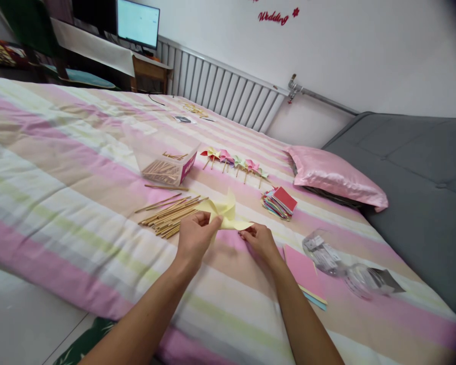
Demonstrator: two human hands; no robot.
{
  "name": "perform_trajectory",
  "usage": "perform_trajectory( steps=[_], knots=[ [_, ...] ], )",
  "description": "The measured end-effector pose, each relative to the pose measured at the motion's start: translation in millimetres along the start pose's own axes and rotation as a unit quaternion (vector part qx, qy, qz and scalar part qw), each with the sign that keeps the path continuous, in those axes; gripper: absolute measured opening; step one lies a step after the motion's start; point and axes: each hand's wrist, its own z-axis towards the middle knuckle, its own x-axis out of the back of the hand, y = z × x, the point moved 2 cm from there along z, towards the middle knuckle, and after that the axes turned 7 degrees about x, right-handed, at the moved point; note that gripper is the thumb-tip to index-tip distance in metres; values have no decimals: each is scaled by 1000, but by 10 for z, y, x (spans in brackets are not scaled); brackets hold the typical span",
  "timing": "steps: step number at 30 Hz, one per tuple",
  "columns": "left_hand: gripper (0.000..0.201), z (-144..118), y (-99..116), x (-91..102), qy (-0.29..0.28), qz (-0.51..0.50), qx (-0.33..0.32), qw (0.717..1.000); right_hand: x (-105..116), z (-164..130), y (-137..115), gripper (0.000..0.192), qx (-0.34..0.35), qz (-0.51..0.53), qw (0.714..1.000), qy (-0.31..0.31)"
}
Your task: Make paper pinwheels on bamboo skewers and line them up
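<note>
A pale yellow paper pinwheel is pinched between the thumb and fingers of my left hand, its blades curling upward. Just right of it, my right hand is closed, fingertips pressed together close to the pinwheel's right blade. Something tiny and dark shows at those fingertips, too small to name. Thin wooden sticks lie in a loose bundle on the bed, beside and beyond my left hand. Farther off, a row of finished-looking pinwheels in several colours lies on sticks.
A clear plastic box of sticks stands at the back left. Right of centre are stacked colour paper squares, larger pink sheets and clear plastic packets. A pink pillow rests by the grey headboard.
</note>
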Motion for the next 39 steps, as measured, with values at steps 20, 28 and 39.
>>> perform_trajectory(
  steps=[20, 28, 39],
  knots=[
    [22, -6, -4, -5, -7, 11, -4, 1000, 1, -62, -196, 14, 56, -149, 987, 23],
    [23, -19, -20, -33, -14, 14, -14, 1000, 356, -104, -417, 17, 59, 8, 988, 140],
    [36, -142, 19, -138, -75, 56, -67, 993, 184, -557, -1194, 6, 186, -1, 975, 118]
  ],
)
